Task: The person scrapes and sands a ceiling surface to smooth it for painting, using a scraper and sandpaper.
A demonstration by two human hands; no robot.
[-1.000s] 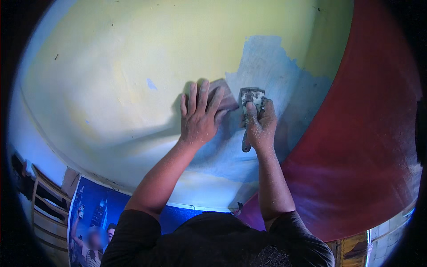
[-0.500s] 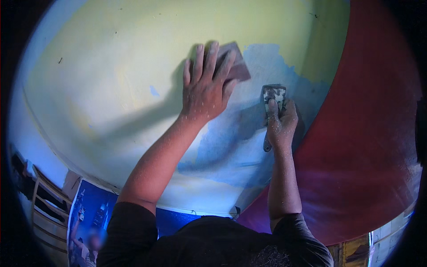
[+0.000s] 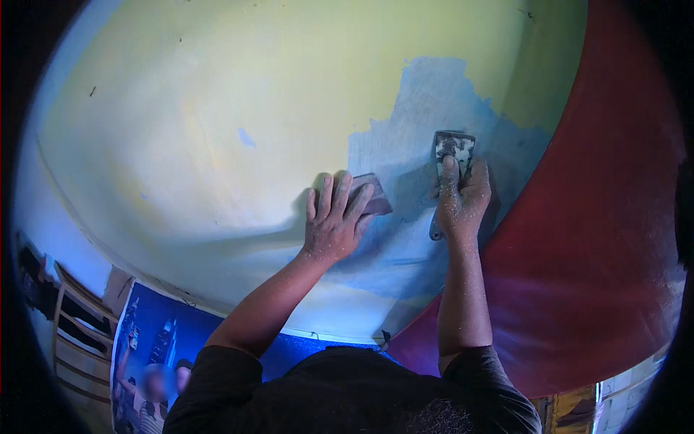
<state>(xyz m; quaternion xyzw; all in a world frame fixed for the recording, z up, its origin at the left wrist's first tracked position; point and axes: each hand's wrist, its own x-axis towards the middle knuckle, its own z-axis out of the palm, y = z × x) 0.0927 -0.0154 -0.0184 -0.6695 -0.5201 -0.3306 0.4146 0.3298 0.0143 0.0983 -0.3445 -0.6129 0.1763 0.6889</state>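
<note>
My left hand (image 3: 334, 223) lies against the wall with its fingers spread, pressing a folded piece of brown sandpaper (image 3: 377, 195) to it. The sandpaper sits at the lower left part of a blue-grey patch (image 3: 426, 94) with ragged edges in the yellow paint. To the right, my right hand (image 3: 464, 194) grips a paint-spattered scraper (image 3: 455, 148), its wide end up and its handle end showing below the fist. The thumb lies along the scraper's face. Pale dust specks both hands and forearms.
The pale yellow wall (image 3: 275, 94) fills most of the view. A dark red surface (image 3: 578, 253) curves along the right. A blue poster (image 3: 163, 340) with people pictured on it and a wooden rack (image 3: 83, 333) stand at the lower left.
My left hand has slid down the wall with the sandpaper, uncovering more of the blue-grey patch. My right hand and the scraper stay nearly where they were.
</note>
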